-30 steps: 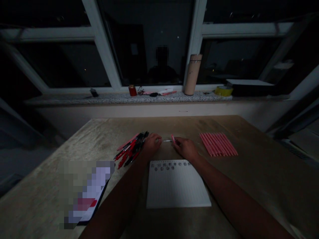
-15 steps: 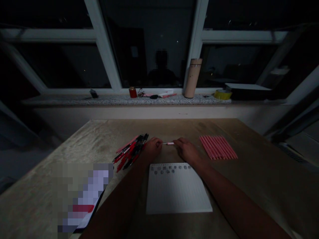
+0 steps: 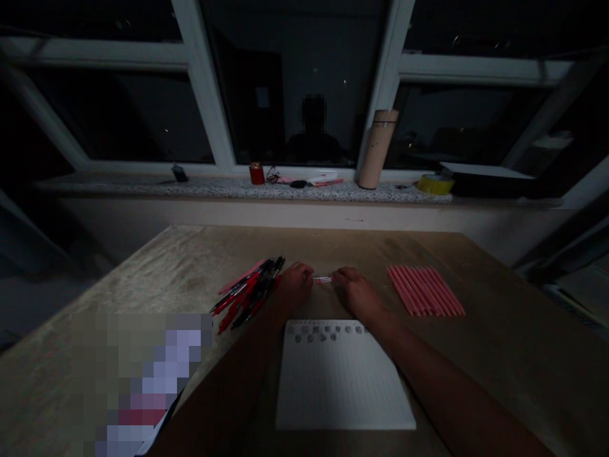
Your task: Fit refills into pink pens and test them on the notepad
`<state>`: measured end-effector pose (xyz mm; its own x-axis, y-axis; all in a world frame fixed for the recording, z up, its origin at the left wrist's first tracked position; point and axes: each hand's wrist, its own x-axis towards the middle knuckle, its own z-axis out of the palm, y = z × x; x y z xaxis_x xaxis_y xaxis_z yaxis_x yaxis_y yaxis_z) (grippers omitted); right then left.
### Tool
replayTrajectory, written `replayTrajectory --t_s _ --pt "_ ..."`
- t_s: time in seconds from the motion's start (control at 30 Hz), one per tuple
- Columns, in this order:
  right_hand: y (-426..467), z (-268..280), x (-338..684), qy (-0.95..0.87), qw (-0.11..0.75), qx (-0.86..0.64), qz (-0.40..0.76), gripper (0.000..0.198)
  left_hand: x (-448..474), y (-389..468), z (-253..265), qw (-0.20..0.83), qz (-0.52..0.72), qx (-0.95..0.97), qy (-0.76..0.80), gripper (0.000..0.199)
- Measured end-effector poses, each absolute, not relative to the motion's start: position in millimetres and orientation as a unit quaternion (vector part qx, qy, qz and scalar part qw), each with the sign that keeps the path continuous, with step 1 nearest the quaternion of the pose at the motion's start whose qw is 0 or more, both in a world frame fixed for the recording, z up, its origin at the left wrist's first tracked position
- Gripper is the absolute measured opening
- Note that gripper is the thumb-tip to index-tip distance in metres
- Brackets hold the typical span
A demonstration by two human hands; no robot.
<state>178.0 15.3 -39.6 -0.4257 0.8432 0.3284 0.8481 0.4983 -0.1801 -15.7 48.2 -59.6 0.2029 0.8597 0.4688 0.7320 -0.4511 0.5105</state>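
Observation:
Just beyond the notepad, my left hand (image 3: 297, 283) and my right hand (image 3: 354, 291) face each other with bent fingers. A slim, pale pen (image 3: 323, 280) with pinkish-red marks spans the short gap between them. Each hand pinches one end, and the fingers cover those ends. Beside my left hand lies a loose pile of red, black and pink pens (image 3: 247, 295). To the right of my right hand, several pink pens (image 3: 425, 291) rest side by side in a neat row. The lined notepad (image 3: 345, 387), with small dark scribbles along its top, lies below my wrists.
A pixelated pale object (image 3: 164, 374) lies at the table's left front. Along the windowsill (image 3: 214, 186) stand a tan flask (image 3: 378, 149), a red jar (image 3: 256, 174), a yellow tape roll (image 3: 435, 185) and a small dark bottle (image 3: 179, 172).
The hands have come slightly closer together around the pen. The thin dark, metallic-looking stretch near my left fingers no longer shows. The whole view has shifted a little.

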Motion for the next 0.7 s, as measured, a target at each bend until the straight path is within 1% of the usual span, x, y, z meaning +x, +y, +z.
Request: replayTrajectory --t_s 0.17,0.7 --pt "16.4 -39.7 179.3 -0.830 0.224 -0.511 -0.004 0.037 -18.2 49.5 -63.8 0.089 0.352 0.783 0.505 0.014" --pt "14.9 -40.9 191.0 -0.782 0.231 -0.578 -0.015 0.033 -19.1 45.9 -62.3 0.120 0.365 0.787 0.483 0.012"
